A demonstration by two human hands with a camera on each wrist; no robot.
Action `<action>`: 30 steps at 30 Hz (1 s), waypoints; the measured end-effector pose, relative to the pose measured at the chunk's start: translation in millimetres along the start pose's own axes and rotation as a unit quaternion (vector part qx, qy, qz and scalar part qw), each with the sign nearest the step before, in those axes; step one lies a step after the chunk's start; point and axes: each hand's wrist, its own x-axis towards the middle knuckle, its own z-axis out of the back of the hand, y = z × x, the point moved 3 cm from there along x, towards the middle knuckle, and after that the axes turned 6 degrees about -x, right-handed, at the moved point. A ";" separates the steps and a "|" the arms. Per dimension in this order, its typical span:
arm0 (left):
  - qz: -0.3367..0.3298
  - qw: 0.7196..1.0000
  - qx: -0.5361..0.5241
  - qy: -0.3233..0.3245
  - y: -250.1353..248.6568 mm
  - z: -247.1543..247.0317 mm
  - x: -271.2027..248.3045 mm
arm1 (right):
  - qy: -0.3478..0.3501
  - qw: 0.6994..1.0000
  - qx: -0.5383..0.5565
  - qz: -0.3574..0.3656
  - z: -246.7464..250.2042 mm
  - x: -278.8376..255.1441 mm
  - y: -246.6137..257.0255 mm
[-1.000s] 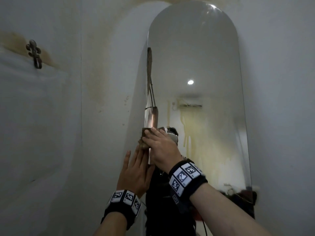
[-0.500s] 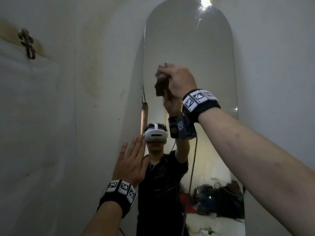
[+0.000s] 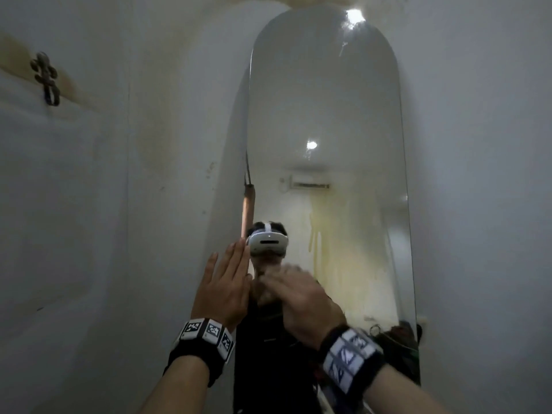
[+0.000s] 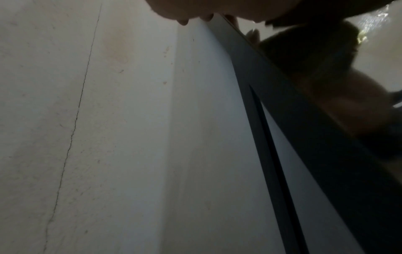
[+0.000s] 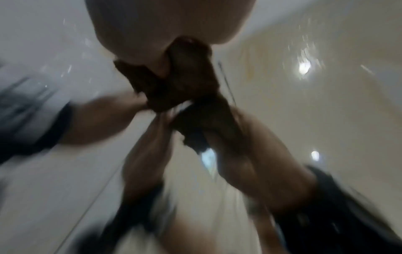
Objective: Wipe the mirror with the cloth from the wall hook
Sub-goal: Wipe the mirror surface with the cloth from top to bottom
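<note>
**A:** How is the cloth held?

**B:** The right hand (image 3: 301,303) has its fingers curled round a bunched dark brown cloth (image 5: 174,82), pressing it against the mirror (image 3: 343,115) low down, near the left edge. The hand is blurred in the head view, which I read as a wiping stroke under way.

**A:** And the other hand?

**B:** The left hand (image 3: 222,289) lies flat, fingers straight and together, holding nothing. It sits at the mirror's left edge, fingertips (image 4: 253,35) just onto the glass. I'd judge it steadies the panel against the push, since the mirror seems to lean against the wall with a dark gap behind it in the left wrist view.

**A:** The glass itself?

**B:** Tall, arch-topped, frameless; streaks near the top catch the light, so the upper part likely still needs work.

**A:** The room?

**B:** Pale walls (image 3: 179,144) with yellowish stains and a thin crack. An ornate metal wall hook (image 3: 46,79) hangs bare, well to the left.
</note>
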 end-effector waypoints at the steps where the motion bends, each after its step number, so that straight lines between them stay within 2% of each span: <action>1: 0.001 1.000 -0.002 0.000 -0.5 -2.2 -1.1 | -0.057 0.998 -0.011 -0.008 17.2 23.6 -10.1; 3: -0.003 1.000 0.005 0.002 -0.8 -5.4 -0.9 | -0.159 0.985 -0.060 -0.043 55.0 84.9 -38.2; 5: -0.009 1.000 0.021 0.003 -1.8 -5.2 2.4 | -0.204 0.970 -0.099 -0.085 88.3 147.4 -75.4; 6: -0.010 1.000 0.027 0.004 -2.4 -4.6 4.2 | -0.181 0.970 -0.119 -0.110 98.1 174.4 -93.1; 8: -0.004 1.000 0.030 0.007 -3.9 -2.4 7.1 | -0.039 0.979 -0.142 -0.139 93.2 202.6 -120.9; 9: 0.000 1.000 0.029 0.009 -4.8 -2.4 8.4 | 0.032 0.978 -0.143 -0.150 80.0 200.6 -129.3; 10: 0.003 1.000 0.029 0.010 -6.0 -2.2 9.2 | 0.081 0.972 -0.144 -0.166 65.3 188.5 -133.5; 12: 0.011 1.000 0.024 0.011 -8.2 -4.2 10.2 | 0.075 0.972 -0.141 -0.174 42.4 142.7 -125.2; 14: 0.021 1.000 0.014 0.015 -9.1 -6.2 11.0 | 0.032 0.981 -0.127 -0.142 24.3 88.3 -107.1; 17: 0.032 0.999 0.012 0.021 -10.2 -9.2 12.0 | 0.016 0.988 -0.119 -0.096 -2.4 8.6 -86.0; 20: 0.040 0.999 0.007 0.029 -10.4 -9.3 12.7 | 0.052 0.991 -0.105 -0.064 -21.2 -61.4 -51.4; 23: 0.042 0.998 0.014 0.044 -11.0 -5.6 12.5 | 0.089 0.992 -0.087 -0.015 -18.3 -91.2 -31.4; 24: 0.043 0.998 0.017 0.050 -10.5 -4.5 12.1 | 0.078 0.994 -0.076 -0.011 -10.9 -85.5 -33.4; 26: 0.044 0.997 0.017 0.055 -10.6 -2.0 8.9 | 0.004 0.998 -0.052 -0.036 13.0 -56.5 -46.0; 28: 0.040 0.998 0.016 0.055 -10.8 -0.6 7.9 | -0.093 0.991 -0.055 -0.080 52.1 -1.7 -66.9; 30: 0.038 0.998 0.018 0.056 -11.3 0.1 7.8 | -0.161 0.978 -0.079 -0.108 91.5 65.8 -98.6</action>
